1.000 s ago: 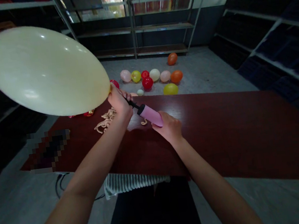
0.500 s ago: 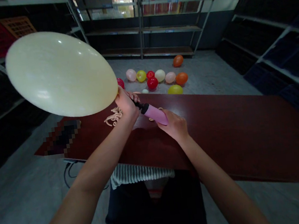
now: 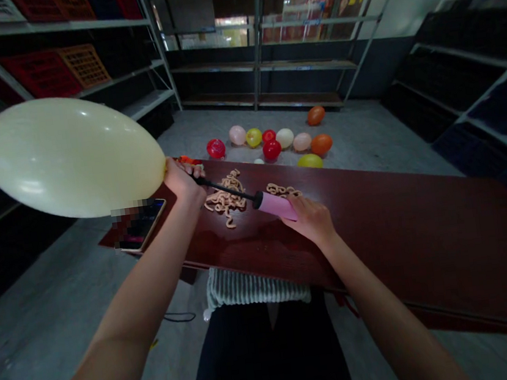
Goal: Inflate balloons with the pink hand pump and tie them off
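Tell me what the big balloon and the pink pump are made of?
The pale yellow balloon looks like thin stretchy rubber, probably latex, with a smooth, shiny skin. The pink pump looks like smooth, slightly glossy plastic. Its thin black rod could be plastic or painted metal; I can't tell from here.

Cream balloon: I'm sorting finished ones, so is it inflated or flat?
Inflated: the cream balloon bulges into a taut oval, its neck pinched in the left hand by the pink pump.
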`<state>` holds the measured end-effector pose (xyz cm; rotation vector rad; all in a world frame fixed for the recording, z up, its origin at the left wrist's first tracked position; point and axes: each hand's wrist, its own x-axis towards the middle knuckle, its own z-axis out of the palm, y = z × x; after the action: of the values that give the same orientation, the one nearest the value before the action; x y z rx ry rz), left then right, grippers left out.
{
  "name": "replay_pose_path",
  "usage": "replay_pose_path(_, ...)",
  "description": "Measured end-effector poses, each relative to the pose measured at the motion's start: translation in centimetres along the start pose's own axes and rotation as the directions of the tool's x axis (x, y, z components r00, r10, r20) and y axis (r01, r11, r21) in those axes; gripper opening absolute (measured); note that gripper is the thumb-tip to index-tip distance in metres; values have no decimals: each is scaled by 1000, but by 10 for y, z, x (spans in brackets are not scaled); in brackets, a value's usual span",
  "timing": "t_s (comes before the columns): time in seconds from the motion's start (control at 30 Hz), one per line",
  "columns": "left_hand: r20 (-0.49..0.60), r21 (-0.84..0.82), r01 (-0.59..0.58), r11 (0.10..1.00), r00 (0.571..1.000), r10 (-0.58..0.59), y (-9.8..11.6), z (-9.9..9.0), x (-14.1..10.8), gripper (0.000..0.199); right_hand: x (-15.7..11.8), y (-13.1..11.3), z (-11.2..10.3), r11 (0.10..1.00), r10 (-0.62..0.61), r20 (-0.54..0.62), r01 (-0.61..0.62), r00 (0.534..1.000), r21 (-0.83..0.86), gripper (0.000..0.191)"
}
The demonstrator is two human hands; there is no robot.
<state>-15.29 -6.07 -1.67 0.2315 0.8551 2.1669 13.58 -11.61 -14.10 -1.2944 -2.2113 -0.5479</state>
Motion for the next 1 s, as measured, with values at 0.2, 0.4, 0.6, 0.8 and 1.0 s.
replay_pose_path(0.2,6,22,-60,998,998,59,2,10,1,42,0,3,5,995,28,-24,-26,999,94,40)
replay_pose_path(0.4,81,87,-46,995,996,39,-33,49,-15,46,1,6,3,969,170,-11,-165,985,181,43)
replay_pose_path(0.6,222,162,14,987,974,-50,-90,75,-57,47,4,4,2,931,299,-14,-289,954,223,39)
replay_pose_path(0.8,249,203,64,977,962,-115,-129,77,-81,49,2,6,5,911,390,-20,-382,921,157,36)
replay_pose_path(1.0,190,200,105,974,971,-143,-110,70,-77,48,3,2,4,930,304,3,-298,953,216,44)
